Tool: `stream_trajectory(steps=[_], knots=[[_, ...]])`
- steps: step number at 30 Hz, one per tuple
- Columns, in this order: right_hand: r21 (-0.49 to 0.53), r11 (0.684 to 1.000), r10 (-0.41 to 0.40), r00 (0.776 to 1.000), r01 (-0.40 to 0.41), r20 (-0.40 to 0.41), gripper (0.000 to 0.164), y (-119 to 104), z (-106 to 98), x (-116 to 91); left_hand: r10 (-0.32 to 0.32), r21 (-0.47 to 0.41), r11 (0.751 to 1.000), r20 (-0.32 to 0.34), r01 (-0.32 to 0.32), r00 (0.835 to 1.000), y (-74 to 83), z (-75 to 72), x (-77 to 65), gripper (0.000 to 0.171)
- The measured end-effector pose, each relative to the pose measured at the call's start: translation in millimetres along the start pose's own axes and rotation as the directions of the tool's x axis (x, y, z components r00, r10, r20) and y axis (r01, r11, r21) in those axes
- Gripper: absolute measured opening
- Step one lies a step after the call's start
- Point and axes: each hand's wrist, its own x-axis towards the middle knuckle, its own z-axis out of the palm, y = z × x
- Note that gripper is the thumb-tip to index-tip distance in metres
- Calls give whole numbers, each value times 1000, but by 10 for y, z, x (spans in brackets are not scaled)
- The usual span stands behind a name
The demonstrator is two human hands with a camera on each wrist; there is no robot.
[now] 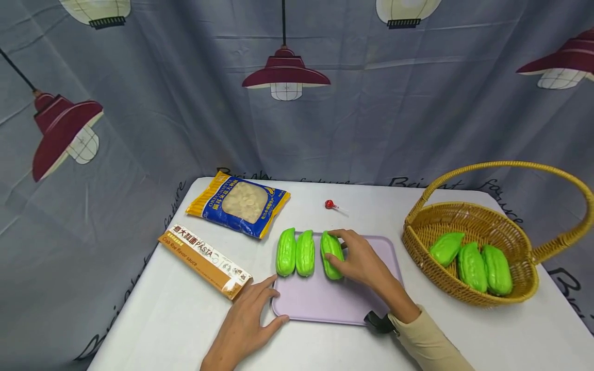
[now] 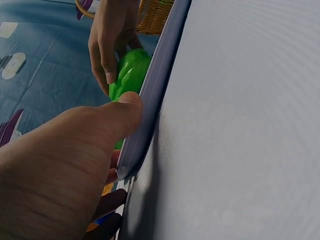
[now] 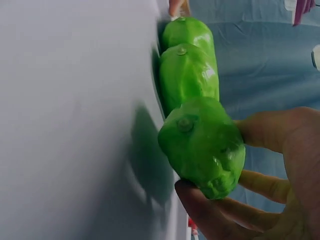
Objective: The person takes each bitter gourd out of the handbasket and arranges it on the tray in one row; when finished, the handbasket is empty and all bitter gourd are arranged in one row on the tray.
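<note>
My right hand (image 1: 359, 257) grips a bumpy green bitter melon (image 1: 331, 255) between thumb and fingers, over the lilac tray (image 1: 320, 304). In the right wrist view, this bitter melon (image 3: 202, 145) casts a shadow on the tray. Left of it, two more bitter melons, one at the edge (image 1: 285, 252) and one in the middle (image 1: 304, 253), lie side by side on the tray. My left hand (image 1: 248, 324) rests at the tray's front left corner with fingers spread; its thumb (image 2: 127, 107) is at the tray rim in the left wrist view.
On the right stands a wicker basket (image 1: 415, 247) with a tall handle, holding three more bitter melons (image 1: 472, 267). A blue and yellow pasta bag (image 1: 241, 203) lies behind the left hand, a pasta box (image 1: 206, 260) beside it. A red lollipop (image 1: 330, 204) lies behind the tray.
</note>
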Motion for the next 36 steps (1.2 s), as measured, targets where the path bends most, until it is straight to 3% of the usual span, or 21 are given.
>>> stream_trajectory(steps=[15, 27, 36], knots=[[41, 999, 33, 999, -32, -10, 54, -18, 99, 22, 2, -2, 1000, 11, -2, 1000, -7, -1, 21, 48], [24, 999, 22, 1000, -21, -17, 51, -54, 112, 9, 46, 11, 999, -59, -45, 997, -15, 22, 10, 49], [20, 998, 55, 998, -55, -16, 48, -26, 45, -10, 45, -16, 999, -59, -46, 997, -18, 29, 1, 48]])
